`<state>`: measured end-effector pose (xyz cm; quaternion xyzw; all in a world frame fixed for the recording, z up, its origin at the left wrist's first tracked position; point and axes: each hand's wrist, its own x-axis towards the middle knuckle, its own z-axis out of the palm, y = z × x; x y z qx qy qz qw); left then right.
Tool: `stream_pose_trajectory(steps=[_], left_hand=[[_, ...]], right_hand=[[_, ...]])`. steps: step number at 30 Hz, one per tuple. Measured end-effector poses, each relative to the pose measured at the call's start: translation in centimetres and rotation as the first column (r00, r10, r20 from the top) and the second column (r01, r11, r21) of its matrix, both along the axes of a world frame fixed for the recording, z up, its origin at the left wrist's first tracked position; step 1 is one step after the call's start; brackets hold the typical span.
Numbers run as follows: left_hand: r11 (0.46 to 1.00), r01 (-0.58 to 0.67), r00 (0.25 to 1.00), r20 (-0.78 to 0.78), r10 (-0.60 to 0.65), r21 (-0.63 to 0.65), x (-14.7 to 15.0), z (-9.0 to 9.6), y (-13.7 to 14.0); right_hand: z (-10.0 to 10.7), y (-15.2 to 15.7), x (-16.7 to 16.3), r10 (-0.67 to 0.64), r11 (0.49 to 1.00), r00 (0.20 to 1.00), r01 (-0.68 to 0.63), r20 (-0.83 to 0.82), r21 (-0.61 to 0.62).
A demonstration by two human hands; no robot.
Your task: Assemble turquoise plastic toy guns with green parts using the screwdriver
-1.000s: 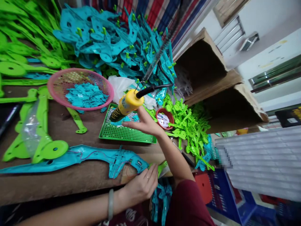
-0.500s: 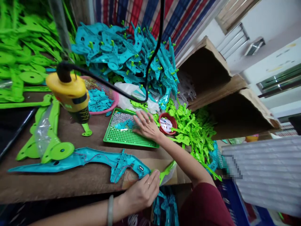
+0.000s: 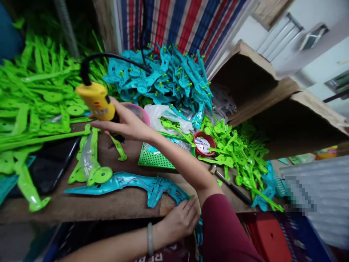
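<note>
A yellow electric screwdriver point(image 3: 94, 100) hangs from a black cord. My right hand point(image 3: 127, 122) reaches across to the left and is closed around its lower body, the fingers partly hidden behind it. In front of me a long blue plastic shell point(image 3: 131, 183), bow-like in shape, lies open side up with thin red wires inside. My left hand point(image 3: 182, 216) has its fingers pressed together on the shell's right end. Below the screwdriver lies a small green plastic part point(image 3: 119, 147).
Behind my right forearm sits a green perforated tray point(image 3: 154, 158) with screws and blue pieces. Nearby are a red bowl point(image 3: 204, 143), a hammer point(image 3: 231, 185) and a pink basket point(image 3: 143, 114). Green parts point(image 3: 49, 96) and blue shells point(image 3: 163, 74) are heaped behind; cardboard boxes point(image 3: 261, 96) stand right.
My right hand has left the green tray and moved left onto the screwdriver. My left hand stays at the shell's right end. The camera view has shifted left.
</note>
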<state>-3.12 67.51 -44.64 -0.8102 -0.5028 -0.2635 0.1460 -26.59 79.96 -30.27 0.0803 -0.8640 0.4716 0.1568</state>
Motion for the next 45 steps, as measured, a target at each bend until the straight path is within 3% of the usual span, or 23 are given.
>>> stream_pose_trajectory(steps=[3, 6, 9, 12, 17, 21, 25, 29, 31, 37, 41, 45], left_hand=[[1.0, -0.005, 1.0, 0.014, 0.005, 0.01, 0.1, 0.0, -0.1], [0.998, -0.029, 0.997, 0.078, 0.024, 0.063, 0.1, 0.0, -0.1], [0.993, -0.068, 0.986, 0.157, 0.053, 0.091, -0.1, 0.0, -0.2], [0.991, -0.088, 0.978, 0.199, 0.067, 0.098, -0.4, -0.1, -0.3], [0.992, -0.082, 0.98, 0.187, 0.064, 0.092, -0.6, -0.2, -0.2], [0.994, -0.084, 0.982, 0.174, 0.07, 0.072, -0.5, -0.3, -0.1], [0.994, -0.086, 0.981, 0.181, 0.072, 0.071, -0.7, 0.0, 0.0], [0.993, -0.1, 0.979, 0.182, 0.088, 0.057, -1.0, 0.4, 0.0], [0.994, -0.097, 0.98, 0.178, 0.086, 0.051, -1.1, 0.5, 0.0], [0.994, -0.099, 0.978, 0.19, 0.09, 0.037, -0.9, 0.5, -0.2], [0.992, -0.119, 0.968, 0.228, 0.109, 0.03, -1.0, 0.6, -0.4], [0.988, -0.147, 0.957, 0.259, 0.131, 0.044, -1.4, 0.7, -0.4]], right_hand=[[1.2, 0.3, 1.6, 0.016, 0.974, 0.998, -0.028, -0.057, -0.224], [1.1, 2.4, 7.5, -0.143, 0.904, 0.984, 0.175, 0.109, -0.39], [-0.2, 4.9, 14.1, -0.482, 0.793, 0.867, 0.493, 0.126, -0.358], [-2.2, 6.8, 18.1, -0.676, 0.696, 0.736, 0.647, 0.017, -0.312], [-5.0, 8.8, 16.7, -0.803, 0.58, 0.587, 0.729, -0.105, -0.363], [-5.9, 9.2, 14.0, -0.784, 0.598, 0.617, 0.721, -0.067, -0.35], [-5.8, 8.2, 13.7, -0.714, 0.675, 0.689, 0.631, -0.123, -0.383], [-5.5, 7.1, 15.2, -0.573, 0.79, 0.811, 0.508, -0.117, -0.344], [-5.4, 6.6, 16.1, -0.527, 0.811, 0.842, 0.457, -0.117, -0.365], [-6.3, 5.7, 16.6, -0.589, 0.746, 0.788, 0.445, -0.179, -0.495], [-7.3, 5.9, 15.8, -0.666, 0.677, 0.732, 0.51, -0.145, -0.531], [-6.9, 6.3, 16.2, -0.671, 0.667, 0.728, 0.51, -0.141, -0.543]])
